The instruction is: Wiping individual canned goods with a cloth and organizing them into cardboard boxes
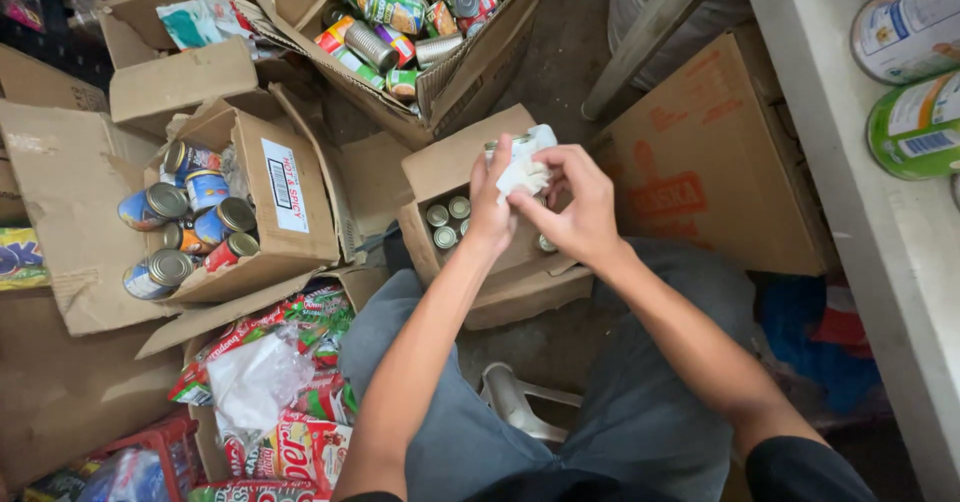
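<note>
My left hand grips a small tin can, mostly hidden by a white cloth. My right hand presses that cloth against the can. Both hands hover over a small open cardboard box between my knees, with several small cans standing upright inside it.
An open box at left holds several larger cans on their sides. Another box of mixed cans sits at the top. Red and green packets lie at lower left. A closed brown carton is at right, beside a white shelf with big cans.
</note>
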